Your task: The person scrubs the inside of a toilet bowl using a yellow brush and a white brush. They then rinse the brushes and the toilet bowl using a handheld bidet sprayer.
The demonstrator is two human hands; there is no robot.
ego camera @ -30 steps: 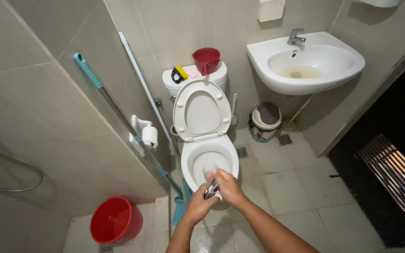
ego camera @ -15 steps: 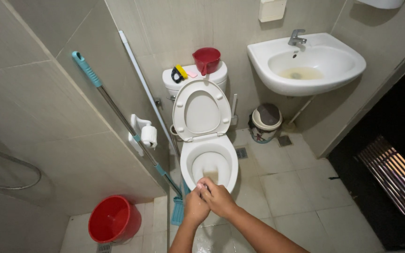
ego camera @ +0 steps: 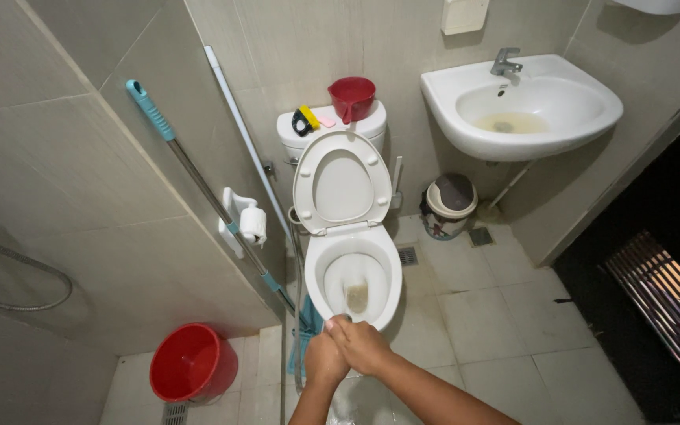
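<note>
A white toilet (ego camera: 318,271) stands with its lid (ego camera: 342,182) raised, and brownish water lies in the bowl. My left hand (ego camera: 324,360) and my right hand (ego camera: 365,345) are pressed together just in front of the bowl's near rim. Their fingers are closed around each other. A small pale tip (ego camera: 333,321) shows at the top of the clasp; the part inside the hands is hidden. Both forearms come up from the bottom edge.
A red bucket (ego camera: 193,362) sits on the floor at left. A teal-handled mop (ego camera: 198,185) and a white pole (ego camera: 238,126) lean on the wall by a paper roll (ego camera: 252,223). A red dipper (ego camera: 352,98) stands on the cistern. Sink (ego camera: 568,130) and small bin (ego camera: 450,205) are right.
My hands have closed tighter over the small object, which showed more plainly between them before, and they sit a little nearer the bowl's front rim.
</note>
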